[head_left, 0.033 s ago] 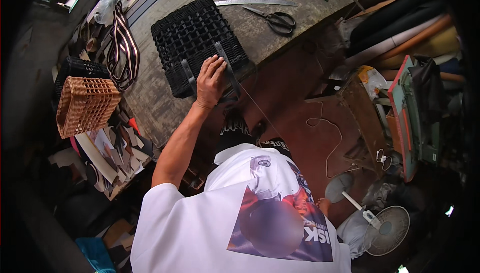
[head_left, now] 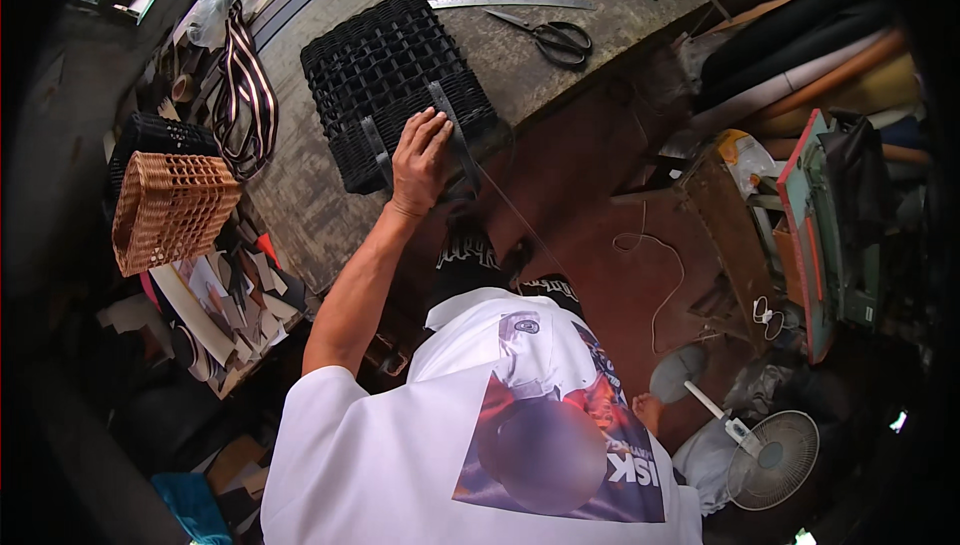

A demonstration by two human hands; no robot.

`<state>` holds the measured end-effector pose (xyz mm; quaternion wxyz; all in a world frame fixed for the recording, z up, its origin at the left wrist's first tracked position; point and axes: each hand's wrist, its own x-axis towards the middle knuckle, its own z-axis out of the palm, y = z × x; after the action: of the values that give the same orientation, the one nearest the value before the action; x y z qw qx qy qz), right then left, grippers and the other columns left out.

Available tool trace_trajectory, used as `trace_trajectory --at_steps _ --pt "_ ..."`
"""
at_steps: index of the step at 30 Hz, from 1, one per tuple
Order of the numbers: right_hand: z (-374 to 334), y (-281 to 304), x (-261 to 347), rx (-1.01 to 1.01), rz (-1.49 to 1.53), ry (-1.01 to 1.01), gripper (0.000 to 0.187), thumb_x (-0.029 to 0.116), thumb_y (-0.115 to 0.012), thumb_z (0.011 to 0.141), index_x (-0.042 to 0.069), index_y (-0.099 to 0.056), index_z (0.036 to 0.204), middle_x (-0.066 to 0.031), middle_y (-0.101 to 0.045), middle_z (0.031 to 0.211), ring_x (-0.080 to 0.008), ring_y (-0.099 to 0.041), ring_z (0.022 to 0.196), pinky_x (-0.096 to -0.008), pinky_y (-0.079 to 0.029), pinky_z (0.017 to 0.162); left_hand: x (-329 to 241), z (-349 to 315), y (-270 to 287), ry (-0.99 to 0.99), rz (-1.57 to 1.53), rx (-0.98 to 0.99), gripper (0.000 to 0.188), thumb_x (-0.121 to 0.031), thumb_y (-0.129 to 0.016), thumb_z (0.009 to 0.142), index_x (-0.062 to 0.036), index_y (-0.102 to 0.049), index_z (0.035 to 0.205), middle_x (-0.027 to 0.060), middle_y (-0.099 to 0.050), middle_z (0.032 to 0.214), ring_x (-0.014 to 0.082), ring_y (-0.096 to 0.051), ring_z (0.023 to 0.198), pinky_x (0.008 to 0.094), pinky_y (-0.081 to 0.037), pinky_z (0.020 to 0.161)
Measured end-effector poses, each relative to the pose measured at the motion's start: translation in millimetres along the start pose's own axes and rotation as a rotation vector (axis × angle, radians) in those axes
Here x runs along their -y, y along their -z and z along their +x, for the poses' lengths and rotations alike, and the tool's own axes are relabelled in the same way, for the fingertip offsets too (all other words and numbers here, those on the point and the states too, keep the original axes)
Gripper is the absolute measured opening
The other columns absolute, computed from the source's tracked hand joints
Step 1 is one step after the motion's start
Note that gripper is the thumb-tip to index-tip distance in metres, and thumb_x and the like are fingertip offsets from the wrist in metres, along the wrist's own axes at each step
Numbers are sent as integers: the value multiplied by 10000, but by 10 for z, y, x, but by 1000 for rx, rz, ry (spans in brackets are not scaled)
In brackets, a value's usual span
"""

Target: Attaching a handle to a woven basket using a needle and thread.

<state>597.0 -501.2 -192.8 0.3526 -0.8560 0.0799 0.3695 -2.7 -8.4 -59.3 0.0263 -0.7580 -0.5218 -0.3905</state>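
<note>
The left hand rests fingers spread, flat on the near edge of the black woven basket lying on the workbench; the right hand is out of sight. Scissors lie just right of the basket, a tan wicker basket well left

1. The person's right hand is out of sight, hidden below the white printed T-shirt.
2. The left hand covers part of the black woven basket panel, and its fingertips sink into the dark strips, so the grip cannot be made out.
3. The black lattice basket is mostly hidden behind the tan wicker basket.
4. The small tools at the far edge of the grey workbench are cut off and too small to tell.
</note>
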Motion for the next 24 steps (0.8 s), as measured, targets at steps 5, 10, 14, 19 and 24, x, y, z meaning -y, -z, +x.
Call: trace_trajectory --at_steps 5,10,14,19,24 --pt "237 146 379 -189 573 -188 314 115 -471 970 -79 -464 1217 -203 -569 1201 -345 -621 1112 -408 -580 952 8 14 29 21 -16 24 354 67 -672 739 27 -695 1090 170 -670 1160 361 -610 1174 480 -477 1044" --pt "186 161 654 -370 676 -178 289 137 -478 1009 -65 -482 1215 -167 -623 1113 -233 -610 890 -310 -554 719 -54 80 53 36 -67 28 327 69 -670 744 35 -702 1068 180 -675 1125 374 -620 1148 489 -486 1029" --pt "38 266 838 -326 403 -94 212 152 -474 1038 -19 -532 1151 -122 -658 1005 -124 -528 659 -232 -427 481 -66 119 28 54 -108 35 329 72 -681 738 37 -705 1065 179 -681 1114 373 -623 1144 493 -481 1032" --pt "-1190 -1782 2177 366 116 150 237 164 -610 992 27 -595 1185 -46 -668 935 -85 -550 700 -214 -429 545 -47 87 75 107 -57 39 309 81 -670 747 24 -701 1049 169 -687 1112 356 -635 1138 488 -502 1015" --pt "-2603 -3815 2829 989 -48 194 212 135 -584 1000 1 -579 1164 -76 -685 876 -89 -629 664 -182 -446 557 -92 125 29 181 -116 19 359 159 -621 720 17 -702 1040 157 -701 1099 347 -649 1126 474 -489 1025"
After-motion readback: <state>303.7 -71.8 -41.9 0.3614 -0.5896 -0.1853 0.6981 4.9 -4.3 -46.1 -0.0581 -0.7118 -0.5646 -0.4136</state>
